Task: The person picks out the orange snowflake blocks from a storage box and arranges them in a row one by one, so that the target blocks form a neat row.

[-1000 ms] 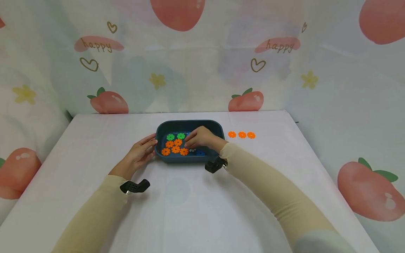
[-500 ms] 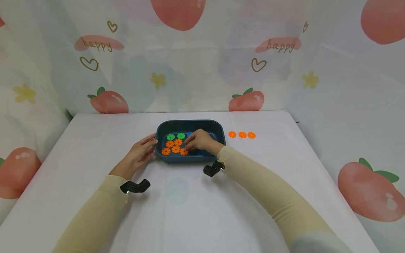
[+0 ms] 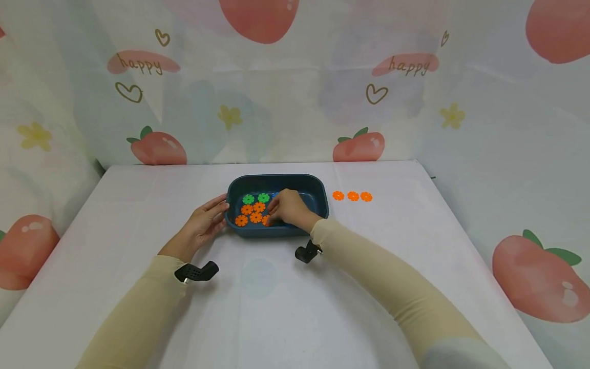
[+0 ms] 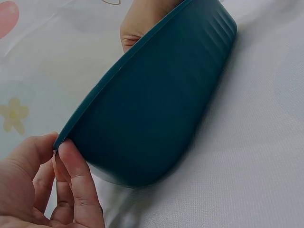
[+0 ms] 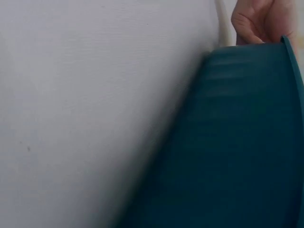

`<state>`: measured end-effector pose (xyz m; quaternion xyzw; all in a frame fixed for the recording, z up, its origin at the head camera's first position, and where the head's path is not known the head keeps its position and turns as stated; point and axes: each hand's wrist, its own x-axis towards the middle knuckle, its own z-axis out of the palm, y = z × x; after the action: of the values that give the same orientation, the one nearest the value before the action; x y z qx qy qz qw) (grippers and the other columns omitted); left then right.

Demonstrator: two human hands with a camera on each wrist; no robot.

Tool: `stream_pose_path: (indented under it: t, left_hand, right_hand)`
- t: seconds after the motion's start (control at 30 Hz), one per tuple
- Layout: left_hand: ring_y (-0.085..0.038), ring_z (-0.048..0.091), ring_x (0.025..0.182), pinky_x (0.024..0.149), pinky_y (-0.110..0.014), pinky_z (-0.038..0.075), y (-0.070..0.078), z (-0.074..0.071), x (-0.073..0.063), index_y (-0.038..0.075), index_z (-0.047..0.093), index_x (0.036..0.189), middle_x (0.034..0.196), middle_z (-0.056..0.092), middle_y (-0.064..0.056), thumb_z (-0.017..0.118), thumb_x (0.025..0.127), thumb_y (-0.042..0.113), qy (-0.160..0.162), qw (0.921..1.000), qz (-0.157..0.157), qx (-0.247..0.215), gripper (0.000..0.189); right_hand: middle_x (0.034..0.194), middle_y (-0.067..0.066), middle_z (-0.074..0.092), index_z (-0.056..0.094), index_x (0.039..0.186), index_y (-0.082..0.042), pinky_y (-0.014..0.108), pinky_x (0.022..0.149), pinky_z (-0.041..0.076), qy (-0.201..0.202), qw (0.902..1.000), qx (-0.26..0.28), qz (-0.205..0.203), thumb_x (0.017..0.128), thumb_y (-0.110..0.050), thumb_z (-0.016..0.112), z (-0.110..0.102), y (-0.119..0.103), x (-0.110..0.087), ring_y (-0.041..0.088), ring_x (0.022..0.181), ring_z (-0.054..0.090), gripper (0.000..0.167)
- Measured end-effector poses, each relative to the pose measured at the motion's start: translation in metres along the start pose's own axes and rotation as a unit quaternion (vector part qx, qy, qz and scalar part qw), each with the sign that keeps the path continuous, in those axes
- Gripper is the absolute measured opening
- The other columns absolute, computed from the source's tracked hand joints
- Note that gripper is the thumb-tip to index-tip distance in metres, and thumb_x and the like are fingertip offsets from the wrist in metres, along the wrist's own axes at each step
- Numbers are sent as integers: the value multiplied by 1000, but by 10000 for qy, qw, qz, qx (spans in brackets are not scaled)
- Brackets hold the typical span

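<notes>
The left hand (image 3: 204, 225) pinches the blue tray (image 3: 267, 232) at its left end; inside, the right hand (image 3: 291, 209) bends over orange discs (image 3: 255, 218) (I cannot tell whether it pinches one). The tray sits on white cloth (image 3: 286, 318), long axis running side to side.

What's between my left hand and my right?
In the head view, the left part of the tray, holding orange pieces and two green pieces.

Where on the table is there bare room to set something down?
Bare white cloth lies between the beige sleeves, before the teal plastic tray, and right of three orange flower-shaped discs. Crowded: the tray's left half, with green discs and orange discs, and its middle, where the right hand is.
</notes>
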<state>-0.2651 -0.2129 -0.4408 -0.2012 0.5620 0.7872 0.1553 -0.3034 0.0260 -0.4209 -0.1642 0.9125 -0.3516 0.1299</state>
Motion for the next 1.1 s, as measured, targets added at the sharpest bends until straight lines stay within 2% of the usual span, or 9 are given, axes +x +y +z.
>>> stream_pose_path:
  t: [0.23, 0.6, 0.8, 1.1]
  left_hand:
    - [-7, 62, 77, 63, -16, 54, 0, 0, 0, 22, 50, 146, 111, 65, 4, 66, 95, 20, 76, 9999, 30, 89, 53]
    - [-8, 62, 82, 64, -16, 54, 0, 1, 0, 22, 50, 146, 109, 66, 5, 65, 96, 19, 78, 9999, 27, 84, 53]
    - [-9, 61, 83, 63, -16, 54, 0, 1, 0, 22, 49, 146, 107, 65, 6, 65, 96, 19, 94, 9999, 17, 118, 52]
    - [-9, 61, 84, 64, -16, 54, -1, 1, 1, 23, 49, 146, 110, 64, 5, 65, 96, 19, 101, 9999, 14, 125, 53]
  right_hand:
    - [89, 11, 74, 75, 94, 2, 28, 76, 58, 133, 9992, -49, -363, 73, -6, 85, 5, 0, 0, 18, 79, 69, 25]
    - [87, 12, 73, 73, 92, 3, 28, 73, 58, 207, 9989, -23, -424, 73, -2, 85, 8, 2, 1, 19, 76, 68, 23]
    - [84, 12, 72, 72, 90, 3, 27, 72, 58, 254, 9991, 163, -282, 71, 1, 86, 8, 4, 3, 19, 75, 69, 24]
    - [80, 8, 72, 72, 84, -2, 27, 73, 58, 374, 9992, 157, 5, 69, -2, 88, 8, 5, 5, 16, 71, 68, 22]
